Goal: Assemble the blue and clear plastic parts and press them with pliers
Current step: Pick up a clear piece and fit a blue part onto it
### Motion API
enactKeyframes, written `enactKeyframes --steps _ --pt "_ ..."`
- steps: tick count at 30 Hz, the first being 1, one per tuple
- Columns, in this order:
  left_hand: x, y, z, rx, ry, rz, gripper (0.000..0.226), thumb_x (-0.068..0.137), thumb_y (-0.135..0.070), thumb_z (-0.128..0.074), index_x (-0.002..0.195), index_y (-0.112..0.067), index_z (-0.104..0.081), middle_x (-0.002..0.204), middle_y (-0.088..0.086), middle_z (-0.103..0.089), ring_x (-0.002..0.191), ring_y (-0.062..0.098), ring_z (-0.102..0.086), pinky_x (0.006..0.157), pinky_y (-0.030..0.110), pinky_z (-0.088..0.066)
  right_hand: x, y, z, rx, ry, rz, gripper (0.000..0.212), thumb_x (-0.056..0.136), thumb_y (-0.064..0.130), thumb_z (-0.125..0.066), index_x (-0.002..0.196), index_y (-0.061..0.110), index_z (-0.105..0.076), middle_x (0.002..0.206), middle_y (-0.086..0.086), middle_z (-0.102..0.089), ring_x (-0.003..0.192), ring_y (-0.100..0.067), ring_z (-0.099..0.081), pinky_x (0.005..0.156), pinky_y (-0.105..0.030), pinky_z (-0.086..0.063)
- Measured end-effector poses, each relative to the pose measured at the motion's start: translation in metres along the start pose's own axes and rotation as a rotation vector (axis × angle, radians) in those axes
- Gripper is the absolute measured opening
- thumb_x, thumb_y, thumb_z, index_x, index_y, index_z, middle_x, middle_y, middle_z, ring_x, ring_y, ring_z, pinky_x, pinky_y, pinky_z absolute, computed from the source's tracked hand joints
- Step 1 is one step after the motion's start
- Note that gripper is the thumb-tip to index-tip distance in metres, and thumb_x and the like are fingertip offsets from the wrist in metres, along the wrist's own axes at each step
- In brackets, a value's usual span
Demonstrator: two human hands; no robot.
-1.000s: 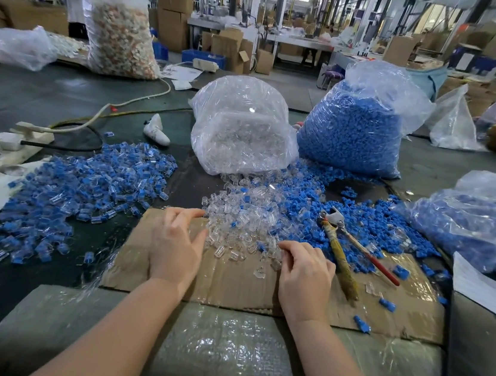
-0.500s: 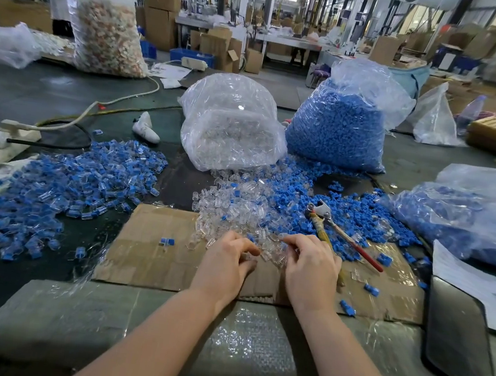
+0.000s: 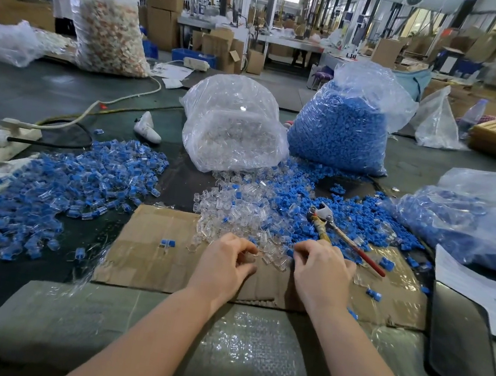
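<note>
Clear plastic parts point(image 3: 237, 214) — where do they lie, and what has the person got?

Obs: loose heap at the far edge of the cardboard sheet point(image 3: 150, 257) on the counter point(image 3: 64, 93), mixed with blue plastic parts point(image 3: 356, 213) to its right. Left hand point(image 3: 225, 263) at the heap's near edge, fingers curled, thumb and forefinger drawn together; a clear piece may be between them, cannot confirm. Right hand point(image 3: 322, 273) just beside it, fingers curled down into the heap; what it holds, if anything, is hidden.

Pliers?

Obs: pliers point(image 3: 341, 233) lie untouched on the blue parts, just beyond the right hand, red handle toward the person. Finished pieces point(image 3: 73, 179) lie piled well to the left; one lies alone point(image 3: 168, 243) on the cardboard.

Handling?

Judgement: parts look small, light, rigid, smooth-walled, so likely slippery and prone to scatter. Pinch one by its side walls with the fingertips, open end free for the blue insert. Clear walls may crack if pressed hard.
</note>
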State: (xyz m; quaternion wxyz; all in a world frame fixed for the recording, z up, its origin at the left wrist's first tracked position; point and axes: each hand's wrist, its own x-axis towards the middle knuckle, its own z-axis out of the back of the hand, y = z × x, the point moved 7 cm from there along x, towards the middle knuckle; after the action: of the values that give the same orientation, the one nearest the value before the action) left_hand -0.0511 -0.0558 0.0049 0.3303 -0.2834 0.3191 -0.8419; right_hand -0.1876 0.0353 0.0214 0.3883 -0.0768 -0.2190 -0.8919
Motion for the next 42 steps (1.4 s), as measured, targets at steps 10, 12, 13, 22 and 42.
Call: enactKeyframes --steps 10,12,13,22,42 --pt "0.007 0.002 0.005 -0.054 -0.162 0.08 0.014 0.091 -0.018 -0.058 0.1 -0.016 -0.069 0.079 -0.01 -0.064 0.07 -0.002 -0.056 0.064 -0.001 -0.039 0.013 0.011 -0.011 -0.141 0.057 0.032 0.015 0.096 0.036 -0.047 0.096 0.029 -0.06 0.101 0.01 -0.058 0.101 -0.014 -0.048 0.086 -0.035 -0.027" --pt "0.008 0.003 0.004 -0.086 -0.178 0.103 0.012 0.091 -0.016 -0.058 0.097 -0.016 -0.068 0.077 -0.011 -0.06 0.069 -0.002 -0.055 0.064 0.003 -0.042 0.014 0.012 -0.014 -0.158 0.064 0.047 0.015 0.098 0.033 -0.043 0.098 0.027 -0.056 0.102 0.008 -0.056 0.102 -0.015 -0.046 0.089 -0.036 -0.029" --pt "0.009 0.004 0.003 -0.104 -0.182 0.112 0.011 0.09 -0.015 -0.058 0.096 -0.015 -0.068 0.079 -0.01 -0.059 0.072 0.001 -0.056 0.067 0.007 -0.045 0.013 0.012 -0.015 -0.164 0.06 0.048 0.014 0.098 0.032 -0.041 0.098 0.026 -0.054 0.103 0.008 -0.054 0.103 -0.016 -0.045 0.089 -0.036 -0.03" --pt "0.008 0.017 0.002 -0.308 -0.179 0.164 0.022 0.084 -0.007 -0.066 0.09 -0.027 -0.063 0.088 -0.008 -0.063 0.079 0.005 -0.062 0.073 0.012 -0.05 -0.003 0.024 -0.011 0.177 -0.06 0.111 0.008 0.093 0.021 -0.053 0.086 0.019 -0.052 0.078 0.007 -0.051 0.081 -0.018 -0.049 0.077 -0.03 -0.026" --pt "0.004 0.005 0.003 -0.152 -0.151 0.042 0.029 0.086 -0.017 -0.065 0.114 -0.026 -0.064 0.098 -0.016 -0.048 0.076 0.004 -0.055 0.077 0.015 -0.047 -0.02 0.036 -0.006 0.383 -0.143 0.221 0.005 0.086 0.01 -0.064 0.089 0.013 -0.066 0.083 0.003 -0.066 0.078 -0.02 -0.055 0.075 -0.031 -0.033"
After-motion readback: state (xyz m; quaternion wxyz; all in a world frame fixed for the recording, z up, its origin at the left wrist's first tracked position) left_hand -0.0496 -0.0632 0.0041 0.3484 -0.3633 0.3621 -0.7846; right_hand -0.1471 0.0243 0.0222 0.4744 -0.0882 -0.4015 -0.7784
